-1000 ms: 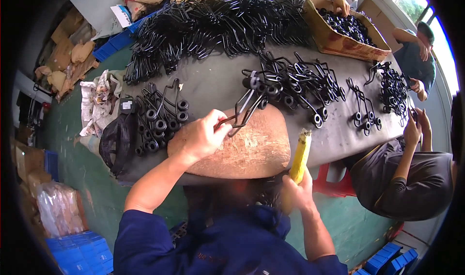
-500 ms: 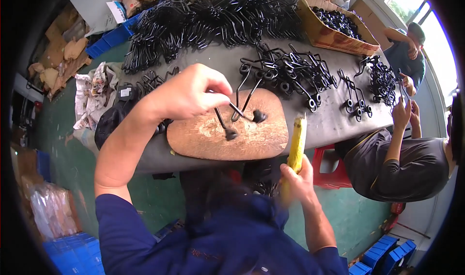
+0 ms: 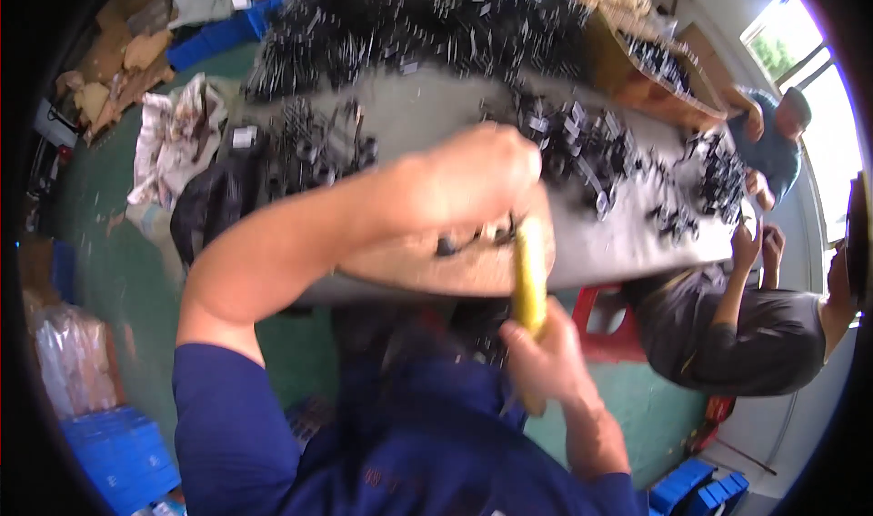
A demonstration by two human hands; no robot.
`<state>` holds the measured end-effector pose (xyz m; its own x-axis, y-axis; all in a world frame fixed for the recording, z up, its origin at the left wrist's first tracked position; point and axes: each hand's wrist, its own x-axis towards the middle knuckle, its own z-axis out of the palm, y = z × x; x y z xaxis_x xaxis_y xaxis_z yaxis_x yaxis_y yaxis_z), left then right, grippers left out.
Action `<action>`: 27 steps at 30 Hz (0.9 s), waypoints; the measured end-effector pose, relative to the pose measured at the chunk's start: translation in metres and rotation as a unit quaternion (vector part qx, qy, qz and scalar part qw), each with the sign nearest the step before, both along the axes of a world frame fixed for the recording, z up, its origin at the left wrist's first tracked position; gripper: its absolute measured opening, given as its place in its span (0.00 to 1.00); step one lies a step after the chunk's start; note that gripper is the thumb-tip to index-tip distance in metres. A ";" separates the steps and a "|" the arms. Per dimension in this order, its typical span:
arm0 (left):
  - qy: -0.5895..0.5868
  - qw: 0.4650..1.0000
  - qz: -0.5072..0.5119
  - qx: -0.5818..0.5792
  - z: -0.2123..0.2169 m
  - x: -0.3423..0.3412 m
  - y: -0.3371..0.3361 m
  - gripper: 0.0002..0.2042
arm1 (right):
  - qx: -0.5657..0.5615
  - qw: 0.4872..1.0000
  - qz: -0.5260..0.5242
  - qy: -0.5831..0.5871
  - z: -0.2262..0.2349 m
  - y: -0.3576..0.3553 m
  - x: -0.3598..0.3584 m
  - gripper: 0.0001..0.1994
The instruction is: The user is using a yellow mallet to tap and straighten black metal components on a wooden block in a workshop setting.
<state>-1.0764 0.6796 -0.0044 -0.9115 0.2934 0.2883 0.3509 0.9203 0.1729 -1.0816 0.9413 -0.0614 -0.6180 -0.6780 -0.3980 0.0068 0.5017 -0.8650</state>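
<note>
My left hand (image 3: pixel 486 175) is closed in a fist over the far right part of a worn wooden board (image 3: pixel 409 266). Beneath it appears a bent black metal rod with dark knobs (image 3: pixel 446 245) at its ends, mostly covered by the hand and blurred. The fingertips are hidden. My right hand (image 3: pixel 550 357) is wrapped around a thick yellow stick (image 3: pixel 529 275), held upright before the board's near right edge. The stick's top overlaps the board in view, close below my left hand; whether it touches the rod, I cannot tell.
Bent black rods lie in a big heap (image 3: pixel 409 30) at the table's back and in a smaller pile (image 3: pixel 582 143) at right. A cardboard box (image 3: pixel 655 80) of black parts stands far right. Two people work on the right, the nearer beside a red stool (image 3: pixel 611 330).
My left hand has moved right across the board, its forearm stretched farther over. My right hand has brought the yellow stick leftward, nearer the left hand. The view has shifted and blurred.
</note>
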 end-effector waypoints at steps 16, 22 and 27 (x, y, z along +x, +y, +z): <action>-0.202 0.920 0.145 0.304 0.050 0.035 -0.063 0.08 | -0.035 0.995 0.082 0.054 0.013 0.010 0.019 0.18; -0.140 0.826 0.319 0.443 0.060 0.107 -0.187 0.09 | -0.077 0.995 -0.064 -0.025 -0.036 0.026 -0.030 0.12; -0.199 0.775 0.491 0.344 -0.020 0.128 -0.255 0.14 | -0.084 0.984 -0.137 -0.074 -0.062 0.024 -0.053 0.12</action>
